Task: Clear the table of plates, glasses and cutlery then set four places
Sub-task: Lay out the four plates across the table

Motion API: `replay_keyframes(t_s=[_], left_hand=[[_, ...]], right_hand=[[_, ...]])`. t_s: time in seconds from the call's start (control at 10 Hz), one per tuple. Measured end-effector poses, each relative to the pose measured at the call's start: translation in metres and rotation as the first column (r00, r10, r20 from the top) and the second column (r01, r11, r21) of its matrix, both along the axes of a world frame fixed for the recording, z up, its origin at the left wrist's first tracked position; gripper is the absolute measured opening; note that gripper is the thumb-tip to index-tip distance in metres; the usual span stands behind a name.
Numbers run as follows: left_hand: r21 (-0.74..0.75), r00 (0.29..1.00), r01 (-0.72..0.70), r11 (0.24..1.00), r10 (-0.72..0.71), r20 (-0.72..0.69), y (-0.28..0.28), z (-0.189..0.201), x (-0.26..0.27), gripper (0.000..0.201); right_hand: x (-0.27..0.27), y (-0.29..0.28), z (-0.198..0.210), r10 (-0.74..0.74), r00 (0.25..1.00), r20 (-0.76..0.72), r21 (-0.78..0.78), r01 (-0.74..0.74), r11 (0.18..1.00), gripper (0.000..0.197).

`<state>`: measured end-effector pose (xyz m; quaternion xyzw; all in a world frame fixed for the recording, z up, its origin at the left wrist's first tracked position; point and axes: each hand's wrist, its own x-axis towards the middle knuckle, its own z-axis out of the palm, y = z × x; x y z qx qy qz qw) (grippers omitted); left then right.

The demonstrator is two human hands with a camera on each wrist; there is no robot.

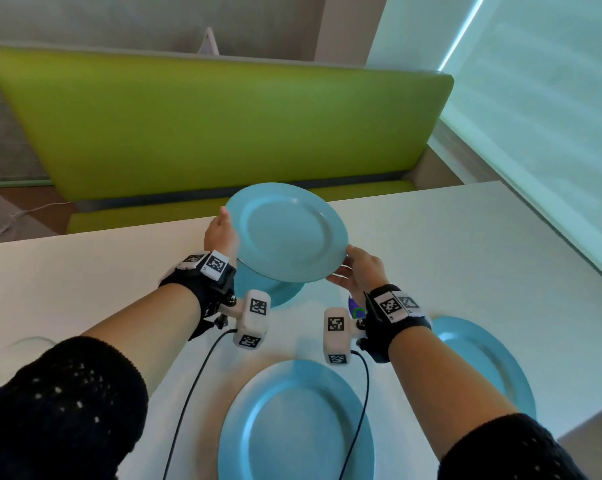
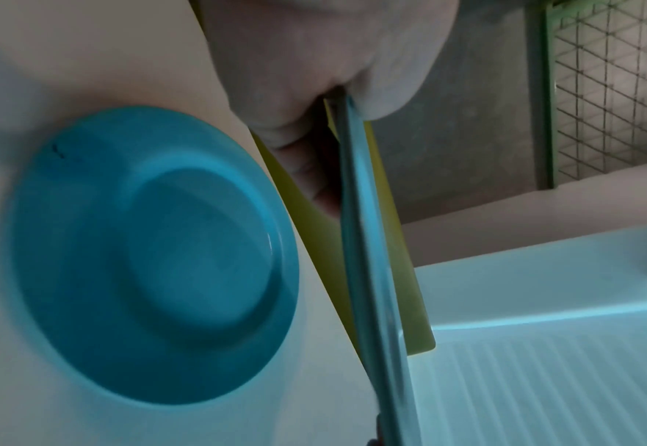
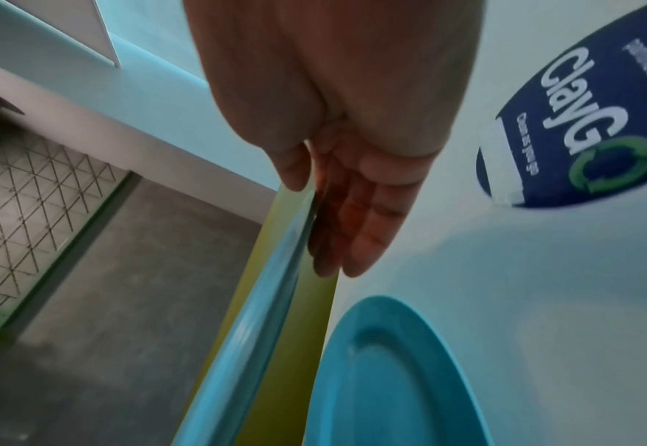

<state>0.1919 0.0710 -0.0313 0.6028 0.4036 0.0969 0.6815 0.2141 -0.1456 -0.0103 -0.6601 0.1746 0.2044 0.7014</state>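
I hold a light blue plate [image 1: 285,233] tilted in the air over the white table [image 1: 465,244]. My left hand [image 1: 223,223] pinches its far left rim, and my right hand [image 1: 344,268] pinches its near right rim, thumb on top and fingers underneath. Directly below lies a second blue plate [image 1: 278,289] on the table. In the left wrist view the held plate [image 2: 367,241] shows edge-on in my left hand [image 2: 314,120], with the lower plate [image 2: 153,253] beside it. The right wrist view has the held plate's rim [image 3: 245,332], my right hand [image 3: 314,196] and the lower plate [image 3: 398,377].
Two more blue plates lie near me, one straight ahead [image 1: 296,424] and one on the right [image 1: 483,358]. A round blue sticker [image 3: 581,120] is on the tabletop. A green bench [image 1: 206,126] runs along the table's far side. A faint clear round thing [image 1: 29,341] lies at the left.
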Motion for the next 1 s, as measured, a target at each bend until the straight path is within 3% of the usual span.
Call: replay_keyframes(t_s=[0.1, 0.3, 0.4, 0.6, 0.8, 1.0], left_hand=[[-0.004, 0.998, 0.067, 0.998, -0.067, -0.017, -0.022, 0.000, 0.009, 0.062], [-0.151, 0.980, 0.195, 0.969, -0.198, -0.006, -0.072, 0.011, 0.025, 0.043], [-0.063, 0.977, 0.202, 0.977, -0.206, -0.056, -0.074, 0.006, 0.029, 0.050], [0.048, 0.976, 0.193, 0.980, -0.187, -0.112, -0.061, 0.000, 0.028, 0.034], [0.059, 0.984, 0.152, 0.987, -0.145, -0.105, -0.056, -0.002, 0.029, 0.015], [0.064, 0.984, 0.143, 0.988, -0.135, -0.111, -0.056, -0.003, 0.028, 0.014]], right_hand=[[0.011, -0.022, 0.002, -0.021, 1.000, -0.003, -0.005, 0.021, 1.000, 0.023], [0.046, -0.078, -0.005, -0.173, 0.985, -0.025, 0.008, 0.173, 0.985, 0.029], [0.062, -0.106, -0.011, -0.270, 0.961, -0.056, 0.014, 0.272, 0.962, 0.032], [0.078, -0.143, -0.027, -0.372, 0.923, -0.102, -0.044, 0.369, 0.928, 0.030], [0.080, -0.156, -0.040, -0.339, 0.921, -0.191, 0.047, 0.354, 0.934, 0.045], [0.093, -0.161, -0.051, -0.424, 0.891, -0.164, 0.009, 0.431, 0.902, 0.040]])
